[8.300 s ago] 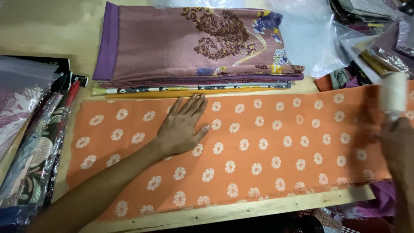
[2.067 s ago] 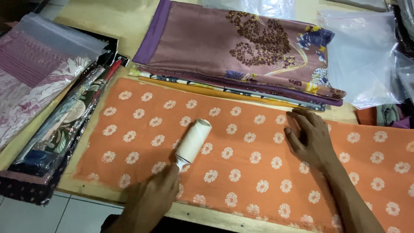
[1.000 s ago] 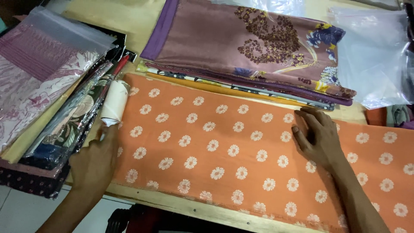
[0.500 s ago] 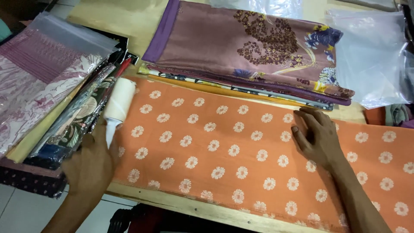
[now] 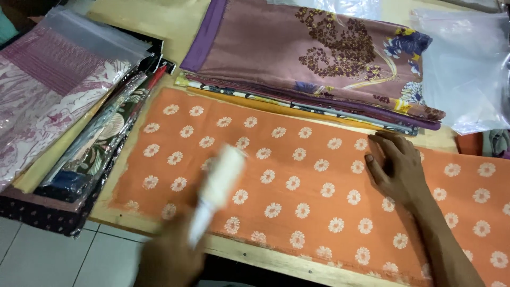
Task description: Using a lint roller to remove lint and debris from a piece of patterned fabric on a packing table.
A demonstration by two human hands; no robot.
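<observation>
Pale wooden worktop [image 5: 159, 21] carries a long strip of orange cloth [image 5: 319, 180] printed with small white flowers, laid flat along its near edge. Behind it lies a stack of folded fabrics [image 5: 319, 69], mauve on top with a dark floral motif, and beside that a clear plastic bag [image 5: 467, 69]. At the far left sit more fabrics in plastic sleeves [image 5: 69, 106], stacked at an angle.

The left hand [image 5: 170, 258], low in the view and blurred by motion, is closed round the handle of a white lint roller [image 5: 220, 180]; its drum lies on the orange cloth toward the left end, angled up and to the right. The grip itself is smeared, so the finger positions are hard to read, but it looks like a full wrap on the handle.

The right hand [image 5: 396, 170] is spread flat on the cloth with fingers apart and pointing left, holding nothing, its forearm running in from the lower right.

Rolling well here seems to call for even, light pressure with the drum square to the cloth, strokes overlapping and running along the strip, while the flat hand pins the fabric so it does not ruck.
</observation>
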